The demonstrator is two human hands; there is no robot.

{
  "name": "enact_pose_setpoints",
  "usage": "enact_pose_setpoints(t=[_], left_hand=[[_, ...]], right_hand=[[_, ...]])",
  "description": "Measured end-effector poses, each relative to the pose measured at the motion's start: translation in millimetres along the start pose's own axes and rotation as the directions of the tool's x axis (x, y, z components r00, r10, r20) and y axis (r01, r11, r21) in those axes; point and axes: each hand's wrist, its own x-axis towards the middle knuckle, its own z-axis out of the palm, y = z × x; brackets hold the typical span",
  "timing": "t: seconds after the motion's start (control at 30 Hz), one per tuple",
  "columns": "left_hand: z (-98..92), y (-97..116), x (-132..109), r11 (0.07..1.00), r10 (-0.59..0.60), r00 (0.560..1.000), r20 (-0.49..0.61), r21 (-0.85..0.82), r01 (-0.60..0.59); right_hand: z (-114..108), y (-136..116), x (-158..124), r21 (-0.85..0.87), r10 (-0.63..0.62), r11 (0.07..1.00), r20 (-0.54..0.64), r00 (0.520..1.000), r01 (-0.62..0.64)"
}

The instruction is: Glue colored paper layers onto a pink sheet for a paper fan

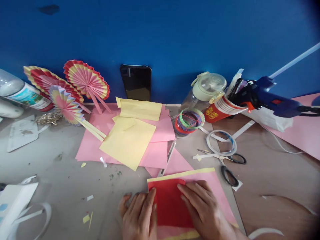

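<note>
A red paper (pixel 171 206) lies on a pink sheet (pixel 220 195) with yellow edge strips, close in front of me. My left hand (pixel 140 213) is at the red paper's left edge, fingers bent and closed against it. On the right side my right hand (pixel 203 206) has its fingers together on the red paper, near its top right corner. Both hands touch the paper, and their undersides are hidden. Just beyond are a yellow paper square (pixel 128 141), a folded yellow strip (pixel 140 110) and pink sheets (pixel 90 143).
Scissors (pixel 228 170) and a tape roll (pixel 221 142) lie at the right. Behind them stand a bangle-like coloured stack (pixel 188 121), a clear bottle (pixel 208 86), red cups (pixel 220 108) and a blue glue gun (pixel 277 100). Folded paper fans (pixel 87 78) and a phone (pixel 136 81) lean on the blue wall.
</note>
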Motion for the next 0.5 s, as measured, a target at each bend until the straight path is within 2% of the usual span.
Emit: enact_pose_setpoints(t=[0.5], left_hand=[[0.5,-1.9,-1.5,1.0,0.017,1.0,0.012,0.021,-0.017]], right_hand=[[1.0,2.0,-2.0,0.013,0.004,1.0,-0.018,1.0,-0.003]])
